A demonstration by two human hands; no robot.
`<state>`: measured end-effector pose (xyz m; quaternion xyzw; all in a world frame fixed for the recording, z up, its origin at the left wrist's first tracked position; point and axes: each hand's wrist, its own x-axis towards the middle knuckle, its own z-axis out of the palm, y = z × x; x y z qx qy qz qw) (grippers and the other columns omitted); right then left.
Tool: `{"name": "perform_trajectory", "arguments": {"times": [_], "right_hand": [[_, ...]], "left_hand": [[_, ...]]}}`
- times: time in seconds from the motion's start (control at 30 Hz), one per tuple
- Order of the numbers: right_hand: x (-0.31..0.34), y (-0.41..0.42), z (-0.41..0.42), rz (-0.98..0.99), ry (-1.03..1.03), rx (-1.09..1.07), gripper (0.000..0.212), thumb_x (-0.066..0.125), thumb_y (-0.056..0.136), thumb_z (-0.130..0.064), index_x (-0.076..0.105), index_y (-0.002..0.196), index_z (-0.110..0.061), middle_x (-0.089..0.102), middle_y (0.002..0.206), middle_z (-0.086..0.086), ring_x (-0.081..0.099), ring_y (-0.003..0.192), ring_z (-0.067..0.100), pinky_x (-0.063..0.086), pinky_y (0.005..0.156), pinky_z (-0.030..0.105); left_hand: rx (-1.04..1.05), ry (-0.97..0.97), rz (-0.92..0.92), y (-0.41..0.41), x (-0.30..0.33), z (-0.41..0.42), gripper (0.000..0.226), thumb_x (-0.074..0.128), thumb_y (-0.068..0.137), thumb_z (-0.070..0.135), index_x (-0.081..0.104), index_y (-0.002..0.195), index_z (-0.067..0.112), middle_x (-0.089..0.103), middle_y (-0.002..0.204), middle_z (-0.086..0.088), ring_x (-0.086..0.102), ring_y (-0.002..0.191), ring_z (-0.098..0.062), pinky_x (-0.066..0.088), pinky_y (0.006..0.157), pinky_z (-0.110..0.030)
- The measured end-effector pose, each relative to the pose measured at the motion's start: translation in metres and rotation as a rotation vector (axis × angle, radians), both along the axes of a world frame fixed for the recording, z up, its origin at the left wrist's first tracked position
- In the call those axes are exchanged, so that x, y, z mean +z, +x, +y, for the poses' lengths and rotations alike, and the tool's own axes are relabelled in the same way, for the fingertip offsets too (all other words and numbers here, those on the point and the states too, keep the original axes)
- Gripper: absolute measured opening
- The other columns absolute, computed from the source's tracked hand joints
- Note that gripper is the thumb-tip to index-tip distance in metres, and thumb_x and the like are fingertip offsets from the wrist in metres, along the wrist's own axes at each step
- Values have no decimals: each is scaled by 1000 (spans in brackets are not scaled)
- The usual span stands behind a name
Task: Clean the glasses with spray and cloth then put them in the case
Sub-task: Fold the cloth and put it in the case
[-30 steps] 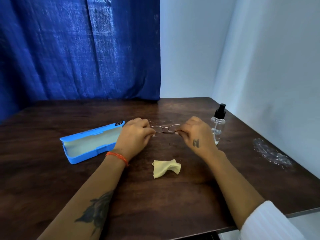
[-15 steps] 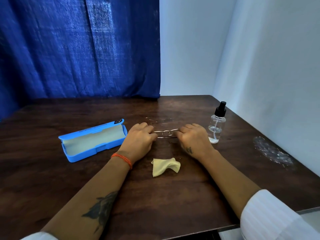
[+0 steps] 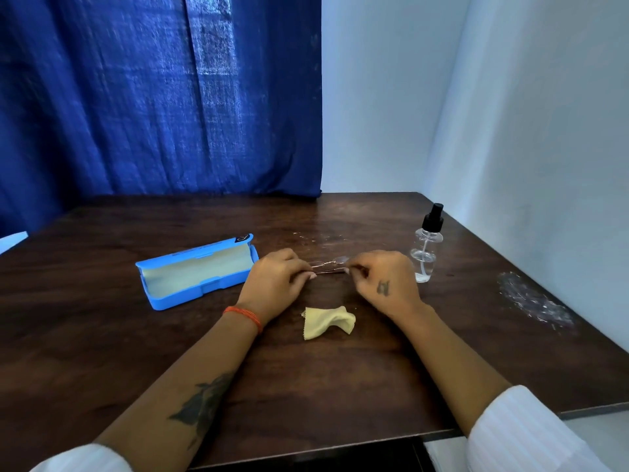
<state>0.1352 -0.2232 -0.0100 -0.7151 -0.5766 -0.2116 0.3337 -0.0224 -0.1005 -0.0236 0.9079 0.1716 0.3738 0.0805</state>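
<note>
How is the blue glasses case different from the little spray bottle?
The glasses case is solid blue and you cannot see through it; the spray bottle is clear with a black top. The case lies flat and long with its lid open, showing a pale lining; the bottle stands upright with its top on. The case sits beside the left hand, the bottle beside the right hand. Both rest on the dark wooden table, and neither is held.

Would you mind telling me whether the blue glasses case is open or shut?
Open: the blue case lies with its lid swung back, its pale lining exposed.
</note>
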Motion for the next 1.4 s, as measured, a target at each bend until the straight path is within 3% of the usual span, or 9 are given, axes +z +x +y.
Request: {"name": "perform_trajectory", "arguments": {"times": [0.13,0.27,0.37,0.5,0.67,0.9,1.0,1.13,1.4], "right_hand": [[14,-18,-25,514,96,224,12,77,73,-24,75,85,-21,73,80,-6,66,71,4,53,69,22],[2,-35,-45,161,-216,338,32,71,68,-48,71,95,-30,68,92,-14,56,86,1,41,80,16],[-2,-37,-42,106,-266,349,16,72,73,-33,73,88,-27,68,83,-11,55,76,2,45,71,21],[14,-42,-40,731,-181,314,4,72,79,-18,72,82,-19,68,66,-6,59,58,2,46,56,19],[20,-57,-43,1391,-238,379,4,63,85,-13,62,89,-13,69,75,7,63,53,10,47,44,16],[14,-75,-39,908,-109,245,37,61,72,-59,68,82,-23,70,82,-5,63,74,3,48,64,16],[13,-75,-33,833,-122,234,21,68,78,-43,69,79,-22,68,74,-4,61,68,10,47,62,27],[18,-68,-29,1093,-91,274,20,62,87,-23,73,70,-19,70,69,0,63,65,11,49,59,27],[15,-80,-32,788,-95,243,9,72,78,-25,71,80,-16,69,70,-2,63,62,8,53,62,27]], "left_hand": [[-70,-356,-112,-18,3,-23,21,66,82,24,69,103,19,63,90,0,56,74,0,40,67,-6],[-195,-768,-84,-36,2,-35,27,61,83,32,63,109,34,64,108,-3,60,95,-10,50,86,-23],[-323,-977,-15,-40,13,-39,40,69,78,6,60,112,24,64,107,-7,60,95,-11,51,85,-19],[-436,-1113,42,-43,23,-42,60,75,64,-5,59,115,23,67,104,4,63,98,-10,53,83,-22],[-451,-1319,-91,-41,26,-45,22,64,74,19,68,94,12,73,83,-2,67,76,-11,55,63,-19],[-380,-1293,-151,-39,26,-43,12,60,84,12,69,87,5,69,75,-3,62,66,-8,52,56,-17],[-401,-1290,-118,-41,28,-43,12,55,87,8,66,82,6,67,73,-2,62,68,-8,51,56,-17],[-388,-1331,-136,-41,31,-41,17,47,90,8,60,80,8,61,78,-5,58,75,-12,54,60,-20],[-433,-1433,-90,-40,29,-42,15,45,93,16,59,89,12,64,86,-5,63,82,-16,55,68,-27]]}}
